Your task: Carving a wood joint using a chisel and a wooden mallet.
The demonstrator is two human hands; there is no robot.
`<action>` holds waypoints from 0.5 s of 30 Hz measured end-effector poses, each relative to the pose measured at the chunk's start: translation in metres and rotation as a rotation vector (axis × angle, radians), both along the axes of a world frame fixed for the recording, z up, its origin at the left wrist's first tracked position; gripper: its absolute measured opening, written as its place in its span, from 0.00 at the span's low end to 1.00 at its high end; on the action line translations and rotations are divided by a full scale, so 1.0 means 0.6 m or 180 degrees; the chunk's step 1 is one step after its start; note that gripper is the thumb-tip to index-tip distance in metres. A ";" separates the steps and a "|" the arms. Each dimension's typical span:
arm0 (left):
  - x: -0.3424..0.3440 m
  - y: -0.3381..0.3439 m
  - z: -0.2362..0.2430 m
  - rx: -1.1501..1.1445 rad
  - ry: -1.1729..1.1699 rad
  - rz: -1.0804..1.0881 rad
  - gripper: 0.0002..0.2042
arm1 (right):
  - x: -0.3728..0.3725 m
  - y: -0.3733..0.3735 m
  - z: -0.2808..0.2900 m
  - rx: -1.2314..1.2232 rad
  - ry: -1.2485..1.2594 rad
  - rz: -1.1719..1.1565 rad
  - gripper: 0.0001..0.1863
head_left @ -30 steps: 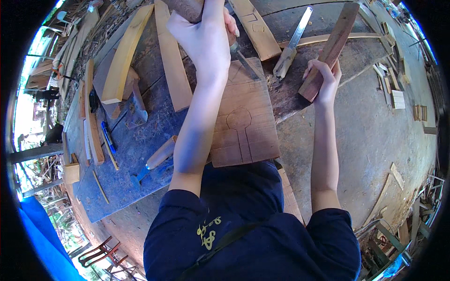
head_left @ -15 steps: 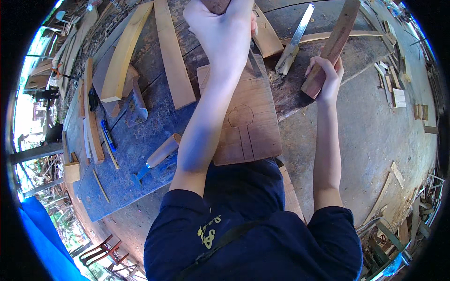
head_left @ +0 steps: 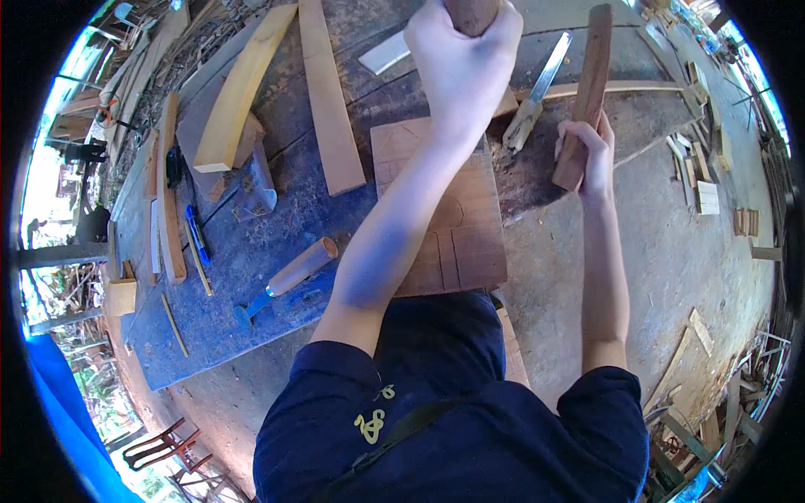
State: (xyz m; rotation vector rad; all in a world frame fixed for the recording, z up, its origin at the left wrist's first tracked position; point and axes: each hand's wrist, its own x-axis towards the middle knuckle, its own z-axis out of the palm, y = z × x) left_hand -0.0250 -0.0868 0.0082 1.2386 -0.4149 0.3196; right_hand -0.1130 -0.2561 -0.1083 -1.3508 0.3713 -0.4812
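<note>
Near the top middle, my left hand (head_left: pixel 465 63) is closed around a brown wooden piece (head_left: pixel 472 15). Only its end shows above the fist, so its kind is hidden. To the right, my right hand (head_left: pixel 591 155) grips the lower part of a long dark-brown wooden bar (head_left: pixel 594 71), held nearly upright. Beneath my left forearm lies a flat brown board (head_left: pixel 482 251) with pencilled outlines, partly covered by the arm. Between my hands, a chisel (head_left: pixel 539 92) with a bright blade and worn wooden handle lies on the worktable (head_left: pixel 327 126).
Left of the board lie a wooden-handled tool (head_left: pixel 302 267), a blue pen (head_left: pixel 197 233), a long plank (head_left: pixel 331 109) and a curved yellowish wood piece (head_left: pixel 243 92). A flat pale metal strip (head_left: pixel 384 54) is by my left hand. Wood offcuts (head_left: pixel 707 197) lie at the far right.
My left hand has moved right with the wooden piece, uncovering the pale metal strip. The bar in my right hand has swung more upright. The view has shifted slightly.
</note>
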 end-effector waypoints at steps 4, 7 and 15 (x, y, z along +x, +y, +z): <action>0.027 0.005 -0.041 0.0203 -0.0515 0.0019 0.09 | -0.010 -0.015 0.131 -0.1384 0.0164 0.0144 0.24; 0.017 0.005 -0.035 -0.0006 -0.0294 0.0027 0.09 | -0.019 -0.028 0.268 -0.3901 -0.0083 -0.0283 0.30; -0.008 0.031 -0.020 0.0270 -0.0483 0.0251 0.09 | -0.054 0.038 0.411 -0.5316 -0.0121 -0.0307 0.31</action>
